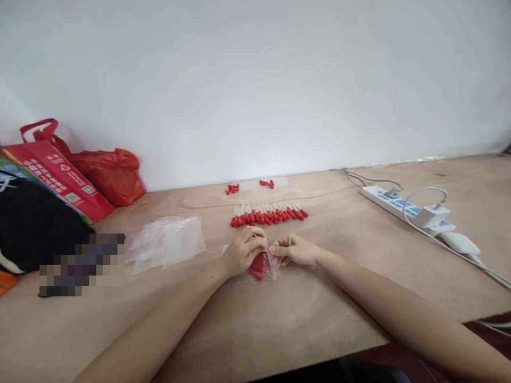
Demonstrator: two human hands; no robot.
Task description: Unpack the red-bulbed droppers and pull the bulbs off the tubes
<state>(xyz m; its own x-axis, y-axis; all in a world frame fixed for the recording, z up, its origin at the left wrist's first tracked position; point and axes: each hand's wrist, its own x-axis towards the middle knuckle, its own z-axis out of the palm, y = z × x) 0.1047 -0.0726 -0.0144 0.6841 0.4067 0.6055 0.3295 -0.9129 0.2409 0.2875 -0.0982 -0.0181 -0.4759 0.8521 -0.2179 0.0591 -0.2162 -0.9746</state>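
Hands on unlabelled bag

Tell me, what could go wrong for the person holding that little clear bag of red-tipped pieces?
The small clear plastic bag is pinched at its top edge between the left hand and right hand; a slip might spill its red contents. The row of red-tipped white droppers lies just beyond the knuckles, so a forward nudge could scatter it. The white power strip's cables trail near the right arm.
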